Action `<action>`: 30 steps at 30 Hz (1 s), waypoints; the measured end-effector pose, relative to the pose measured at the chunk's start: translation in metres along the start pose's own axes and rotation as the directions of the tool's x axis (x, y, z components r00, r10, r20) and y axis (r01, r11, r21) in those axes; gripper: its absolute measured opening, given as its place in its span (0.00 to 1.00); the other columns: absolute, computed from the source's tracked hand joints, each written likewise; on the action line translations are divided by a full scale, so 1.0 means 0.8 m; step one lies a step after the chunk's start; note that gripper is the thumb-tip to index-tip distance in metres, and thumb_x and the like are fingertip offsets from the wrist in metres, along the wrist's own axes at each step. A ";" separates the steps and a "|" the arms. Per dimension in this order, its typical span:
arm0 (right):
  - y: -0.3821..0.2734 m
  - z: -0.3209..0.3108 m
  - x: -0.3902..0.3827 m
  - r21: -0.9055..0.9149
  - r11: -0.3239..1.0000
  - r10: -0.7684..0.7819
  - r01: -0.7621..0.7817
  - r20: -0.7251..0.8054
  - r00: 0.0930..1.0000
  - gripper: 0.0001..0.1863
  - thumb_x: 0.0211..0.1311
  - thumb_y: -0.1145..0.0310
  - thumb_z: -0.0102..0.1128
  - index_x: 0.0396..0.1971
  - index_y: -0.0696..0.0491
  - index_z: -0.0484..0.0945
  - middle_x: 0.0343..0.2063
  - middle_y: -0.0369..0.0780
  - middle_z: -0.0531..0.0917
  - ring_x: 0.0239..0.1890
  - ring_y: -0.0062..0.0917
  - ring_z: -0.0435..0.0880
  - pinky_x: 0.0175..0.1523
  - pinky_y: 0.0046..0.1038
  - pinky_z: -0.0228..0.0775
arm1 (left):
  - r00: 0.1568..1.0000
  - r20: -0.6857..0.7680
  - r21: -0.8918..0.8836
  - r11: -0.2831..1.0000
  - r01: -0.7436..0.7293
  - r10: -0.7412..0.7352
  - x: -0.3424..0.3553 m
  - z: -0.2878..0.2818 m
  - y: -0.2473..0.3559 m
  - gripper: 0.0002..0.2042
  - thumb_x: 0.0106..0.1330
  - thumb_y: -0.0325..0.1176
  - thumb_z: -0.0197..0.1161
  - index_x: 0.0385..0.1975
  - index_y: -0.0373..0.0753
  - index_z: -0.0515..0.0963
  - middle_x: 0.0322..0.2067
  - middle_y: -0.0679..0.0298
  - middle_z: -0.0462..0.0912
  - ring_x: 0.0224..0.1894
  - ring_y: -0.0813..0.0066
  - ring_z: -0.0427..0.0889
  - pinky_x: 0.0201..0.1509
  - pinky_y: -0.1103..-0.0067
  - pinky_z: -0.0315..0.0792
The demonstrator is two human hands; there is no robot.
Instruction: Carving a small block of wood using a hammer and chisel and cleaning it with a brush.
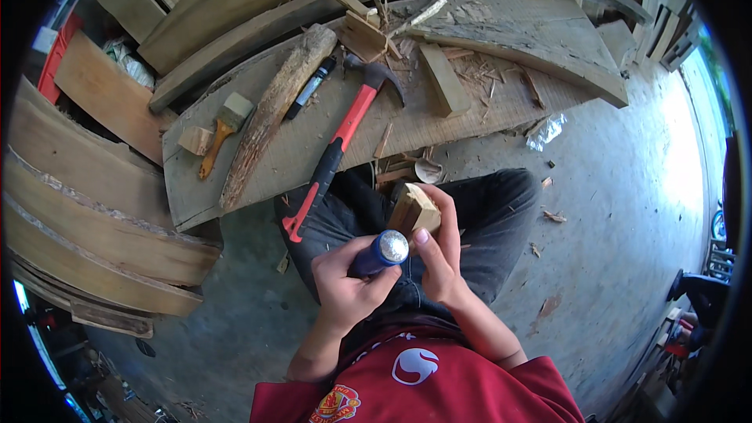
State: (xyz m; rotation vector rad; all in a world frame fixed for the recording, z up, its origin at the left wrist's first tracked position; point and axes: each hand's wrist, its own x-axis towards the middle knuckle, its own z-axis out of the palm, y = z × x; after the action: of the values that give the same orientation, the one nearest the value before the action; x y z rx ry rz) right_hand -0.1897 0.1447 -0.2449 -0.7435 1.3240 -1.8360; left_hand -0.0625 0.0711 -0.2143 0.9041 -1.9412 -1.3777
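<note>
My left hand [343,286] is closed around a blue-handled chisel [382,253]. Its round metal cap points up toward me, and the blade is hidden below the handle. Just right of it, my right hand [443,260] grips a small wood block [415,210] between thumb and fingers. The block is tilted, with a rough, split upper end. Both hands are close together above my lap. Ahead of them, a red and black claw hammer [342,141] lies with its head on a wide plank [274,164] and its grip end over my leg.
On the plank lie a bark-edged stick [274,113], a black marker [312,88], a paintbrush [225,129], a small wood cube [196,140], a short batten [444,82] and wood splinters. Curved boards [102,247] are stacked at the left. Clear plastic wrap [546,131] lies on the concrete floor [603,211].
</note>
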 end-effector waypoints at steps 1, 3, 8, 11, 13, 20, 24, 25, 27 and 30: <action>0.000 0.000 0.000 -0.044 0.998 -0.034 0.034 0.004 0.999 0.30 0.65 0.59 0.53 0.61 0.61 0.58 0.50 0.45 0.72 0.51 0.26 0.72 0.56 0.27 0.64 | 1.000 -0.003 -0.001 1.000 -0.005 0.005 0.000 -0.001 -0.001 0.12 0.47 0.25 0.71 0.33 0.32 0.81 0.24 0.61 0.83 0.26 0.80 0.82 0.31 0.82 0.75; -0.003 0.001 0.000 -0.054 0.998 -0.038 0.038 0.006 0.999 0.30 0.65 0.60 0.53 0.61 0.62 0.58 0.50 0.45 0.72 0.50 0.26 0.72 0.55 0.26 0.65 | 0.999 0.025 -0.009 1.000 -0.024 0.024 -0.001 -0.004 -0.002 0.12 0.48 0.25 0.71 0.33 0.33 0.81 0.24 0.60 0.83 0.26 0.78 0.83 0.31 0.81 0.75; -0.015 0.001 0.005 -0.018 0.988 0.152 -0.151 0.077 0.985 0.28 0.66 0.59 0.55 0.60 0.59 0.60 0.42 0.41 0.75 0.36 0.20 0.77 0.40 0.21 0.72 | 0.962 0.003 0.099 0.957 -0.272 0.273 0.003 -0.006 -0.007 0.14 0.46 0.27 0.67 0.35 0.33 0.81 0.24 0.58 0.83 0.26 0.68 0.84 0.32 0.78 0.76; -0.014 0.003 0.007 -0.065 0.980 0.196 -0.190 0.088 0.977 0.25 0.68 0.60 0.54 0.57 0.58 0.63 0.36 0.39 0.76 0.30 0.17 0.76 0.34 0.20 0.72 | 0.925 0.079 0.254 0.890 -0.379 0.371 -0.002 -0.012 -0.020 0.16 0.45 0.27 0.65 0.38 0.33 0.80 0.24 0.59 0.81 0.25 0.65 0.83 0.31 0.75 0.76; -0.013 0.004 0.007 -0.140 0.965 0.232 -0.222 0.063 0.971 0.22 0.69 0.61 0.53 0.55 0.59 0.64 0.32 0.40 0.78 0.28 0.19 0.78 0.36 0.22 0.72 | 0.917 0.082 0.249 0.882 -0.399 0.392 -0.001 -0.012 -0.024 0.16 0.46 0.26 0.66 0.39 0.35 0.80 0.23 0.60 0.80 0.24 0.65 0.82 0.29 0.75 0.75; -0.012 0.003 0.005 -0.365 0.880 0.340 -0.304 0.037 0.940 0.22 0.68 0.60 0.53 0.53 0.60 0.66 0.26 0.47 0.79 0.27 0.30 0.81 0.36 0.30 0.71 | 0.894 0.126 0.370 0.816 -0.445 0.430 -0.007 -0.010 -0.034 0.15 0.50 0.27 0.67 0.39 0.35 0.76 0.23 0.62 0.79 0.24 0.65 0.82 0.28 0.75 0.72; -0.011 0.000 0.003 -0.491 0.830 0.344 -0.264 0.080 0.935 0.21 0.68 0.60 0.53 0.53 0.59 0.67 0.29 0.42 0.79 0.31 0.25 0.78 0.37 0.27 0.70 | 0.901 0.158 0.280 0.857 -0.432 0.403 -0.007 -0.014 -0.039 0.14 0.50 0.27 0.67 0.37 0.36 0.76 0.24 0.62 0.80 0.26 0.65 0.83 0.28 0.75 0.72; -0.009 -0.002 0.002 -0.484 0.825 0.382 -0.291 0.099 0.919 0.21 0.69 0.60 0.54 0.53 0.58 0.67 0.32 0.38 0.78 0.33 0.18 0.74 0.38 0.22 0.69 | 0.906 0.168 0.238 0.876 -0.419 0.388 -0.007 -0.015 -0.040 0.14 0.50 0.26 0.67 0.37 0.36 0.76 0.24 0.62 0.80 0.26 0.65 0.83 0.28 0.75 0.73; -0.005 -0.004 0.000 -0.396 0.853 0.412 -0.341 0.109 0.905 0.21 0.69 0.60 0.54 0.53 0.58 0.67 0.33 0.38 0.78 0.34 0.18 0.74 0.40 0.22 0.68 | 0.914 0.143 0.229 0.886 -0.404 0.380 -0.010 -0.014 -0.039 0.12 0.49 0.25 0.68 0.35 0.36 0.77 0.24 0.62 0.81 0.25 0.66 0.83 0.28 0.76 0.73; -0.006 -0.003 0.000 -0.342 0.868 0.416 -0.359 0.109 0.903 0.22 0.68 0.58 0.54 0.53 0.59 0.67 0.32 0.42 0.79 0.34 0.23 0.77 0.41 0.26 0.70 | 0.920 0.104 0.238 0.889 -0.392 0.378 -0.013 -0.011 -0.040 0.11 0.48 0.24 0.68 0.33 0.35 0.79 0.24 0.62 0.81 0.24 0.67 0.83 0.28 0.77 0.73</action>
State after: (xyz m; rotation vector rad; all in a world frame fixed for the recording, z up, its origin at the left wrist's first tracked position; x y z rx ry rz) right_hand -0.1925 0.1469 -0.2414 -0.7215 1.5364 -1.2234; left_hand -0.0436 0.0671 -0.2433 0.5477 -2.2285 -0.9448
